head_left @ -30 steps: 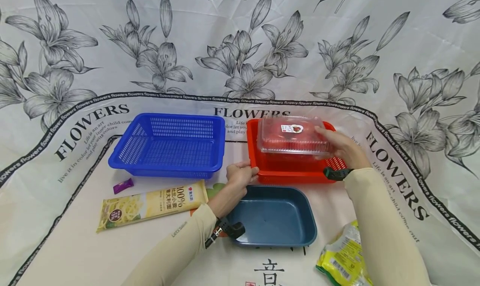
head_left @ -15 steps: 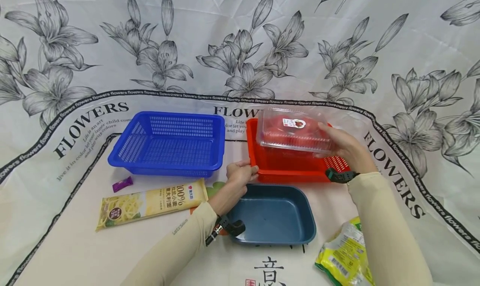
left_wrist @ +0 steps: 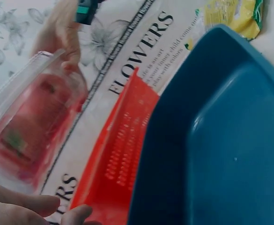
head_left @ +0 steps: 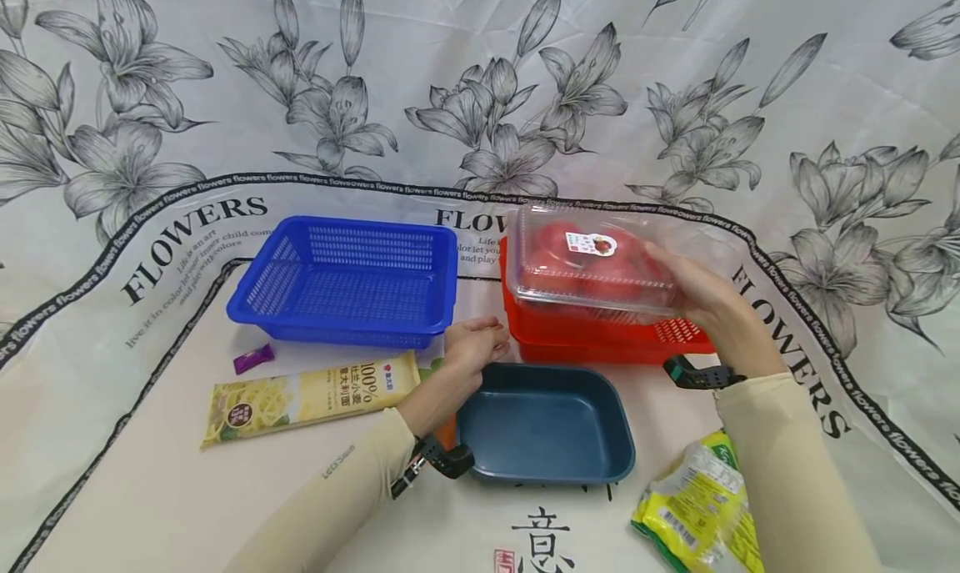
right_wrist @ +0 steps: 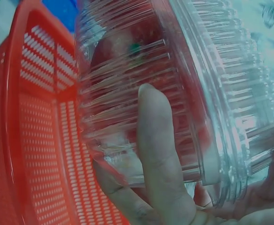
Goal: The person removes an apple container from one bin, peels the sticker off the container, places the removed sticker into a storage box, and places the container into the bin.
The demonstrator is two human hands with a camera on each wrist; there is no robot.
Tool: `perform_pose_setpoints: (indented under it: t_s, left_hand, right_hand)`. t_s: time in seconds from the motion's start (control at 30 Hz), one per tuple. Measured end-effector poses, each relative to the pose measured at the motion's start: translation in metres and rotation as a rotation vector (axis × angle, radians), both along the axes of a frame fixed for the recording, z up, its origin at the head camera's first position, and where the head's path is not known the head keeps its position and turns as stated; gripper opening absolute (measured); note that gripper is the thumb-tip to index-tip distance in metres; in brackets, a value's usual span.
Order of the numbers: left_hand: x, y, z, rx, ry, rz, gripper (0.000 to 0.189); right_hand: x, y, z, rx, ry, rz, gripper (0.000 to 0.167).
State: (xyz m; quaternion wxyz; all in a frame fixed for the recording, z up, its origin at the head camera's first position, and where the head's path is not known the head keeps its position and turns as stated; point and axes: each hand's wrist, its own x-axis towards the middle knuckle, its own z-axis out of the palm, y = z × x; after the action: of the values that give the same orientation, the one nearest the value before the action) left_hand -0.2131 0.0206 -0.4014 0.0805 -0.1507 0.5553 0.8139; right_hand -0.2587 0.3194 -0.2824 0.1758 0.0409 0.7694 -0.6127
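Observation:
My right hand [head_left: 708, 298] grips the right end of a clear plastic box of tomatoes [head_left: 588, 260], with a white label on its lid. The box is raised over the red basket [head_left: 600, 348] and covers much of it in the head view. In the right wrist view, fingers [right_wrist: 158, 136] lie along the ribbed side of the box [right_wrist: 127, 93], and the perforated basket [right_wrist: 38, 140] shows below it. My left hand [head_left: 474, 345] is beside the basket's left front corner, its fingers loosely bent and holding nothing. The left wrist view shows its fingertips [left_wrist: 78, 214] near the red rim.
A blue basket [head_left: 341, 335] stands at the left, with a small purple wrapped sweet [head_left: 253, 358] and a yellow pasta packet [head_left: 311, 398] before it. The dark blue tub [head_left: 551, 431] sits in front of the red basket. A yellow-green bag [head_left: 701, 506] lies by my right forearm.
My right hand has lifted the tomato box up out of the red basket and tilted it. My left hand has let go of the basket's corner and drawn slightly back left.

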Motion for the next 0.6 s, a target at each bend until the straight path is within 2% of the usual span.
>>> perform_pose_setpoints:
  t_s: [0.2,0.3,0.43,0.53,0.6]
  left_hand:
    - [0.019,-0.042,0.015,0.077,0.046,0.01,0.039]
    - [0.029,-0.067,0.027,0.08,0.068,0.001,0.043]
    - [0.043,-0.096,0.048,0.023,0.111,-0.076,0.063]
    - [0.055,-0.111,0.064,-0.06,0.144,-0.144,0.075]
    - [0.063,-0.118,0.071,-0.118,0.171,-0.168,0.078]
  right_hand:
    - [0.017,-0.012,0.004,-0.032,0.03,0.039,0.047]
    - [0.028,-0.022,0.003,-0.042,0.05,0.042,0.044]
    - [0.043,-0.04,-0.001,-0.021,0.095,0.084,0.04]
    - [0.056,-0.056,-0.004,-0.035,0.129,0.116,0.036]
    - [0.065,-0.068,-0.006,-0.058,0.151,0.142,0.034]
